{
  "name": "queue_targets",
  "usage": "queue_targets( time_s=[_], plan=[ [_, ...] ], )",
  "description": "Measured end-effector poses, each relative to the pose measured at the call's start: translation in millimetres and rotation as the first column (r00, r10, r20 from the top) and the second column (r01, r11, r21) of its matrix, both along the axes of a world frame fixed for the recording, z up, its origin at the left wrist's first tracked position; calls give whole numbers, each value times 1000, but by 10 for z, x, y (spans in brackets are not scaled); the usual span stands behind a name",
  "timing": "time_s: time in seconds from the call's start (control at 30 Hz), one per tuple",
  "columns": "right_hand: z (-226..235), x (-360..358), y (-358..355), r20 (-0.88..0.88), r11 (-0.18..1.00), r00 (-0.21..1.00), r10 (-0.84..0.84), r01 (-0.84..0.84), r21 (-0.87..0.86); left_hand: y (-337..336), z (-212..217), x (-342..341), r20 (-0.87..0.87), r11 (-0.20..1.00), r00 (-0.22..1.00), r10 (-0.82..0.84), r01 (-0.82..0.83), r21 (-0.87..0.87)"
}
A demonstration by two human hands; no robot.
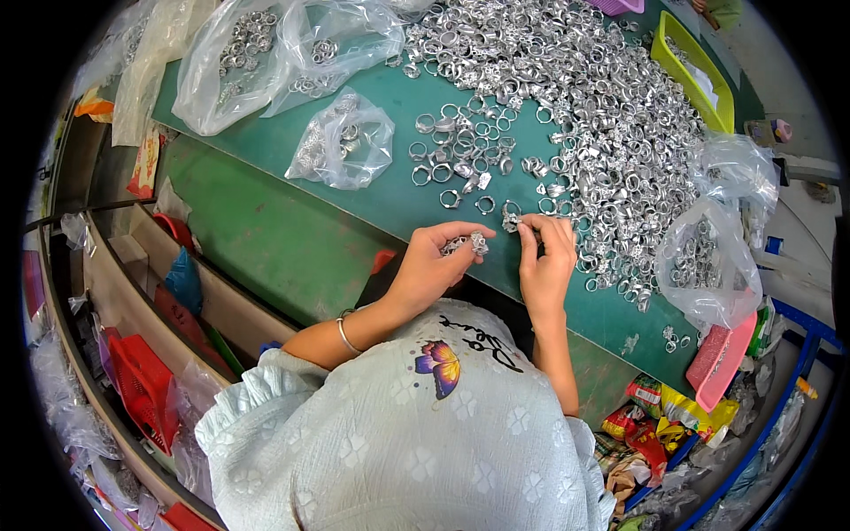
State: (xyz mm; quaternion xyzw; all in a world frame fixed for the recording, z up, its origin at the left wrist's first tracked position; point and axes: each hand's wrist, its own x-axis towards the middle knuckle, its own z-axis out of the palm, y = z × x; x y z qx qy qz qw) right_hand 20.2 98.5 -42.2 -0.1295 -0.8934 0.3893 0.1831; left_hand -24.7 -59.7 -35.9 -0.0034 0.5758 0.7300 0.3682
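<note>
Left hand point(427, 264): you held a small cluster of silver-coloured rings point(479, 243) at the near edge of the green table point(400, 200), fingers curled round it and thumb alongside. Right hand point(545, 258): thumb and forefinger stood narrow, tips at an ornate ring point(511, 216); from this angle it could not be told whether they pinched it or only touched it.

Beyond your hands, a loose group of rings point(465, 142) lay spread out, apart from the large heap of rings point(611, 124) on its right. A clear plastic bag point(372, 146) with more rings lay to its left.

Judgement: good handling called for a light fingertip pinch, one ring at a time, since the raised heads seemed likely to snag. The left grip needed to be snug, lest rings drop over the edge.
</note>
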Motion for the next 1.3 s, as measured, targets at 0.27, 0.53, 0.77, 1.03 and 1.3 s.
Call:
queue_targets(
  time_s=[0.27,0.53,0.77,1.03,1.3],
  plan=[
    [39,-280,361,-112,916,987,-118,152,372,3,-77,-4,-96,999,995,-20,17,-40],
    [252,-164,171,114,939,965,238,-198,-281,17,-128,-21,-171,989,983,-62,37,-143],
    [172,-27,6,70,865,919,389,-338,-370,-3,-69,-79,105,991,987,-125,118,68],
    [23,11,72,-11,667,994,106,-79,-741,23,-41,-47,7,999,1000,15,-15,34],
    [49,-588,284,-114,843,993,21,-79,-532,51,-12,-419,-774,893,606,-181,-229,-388]
  ],
)
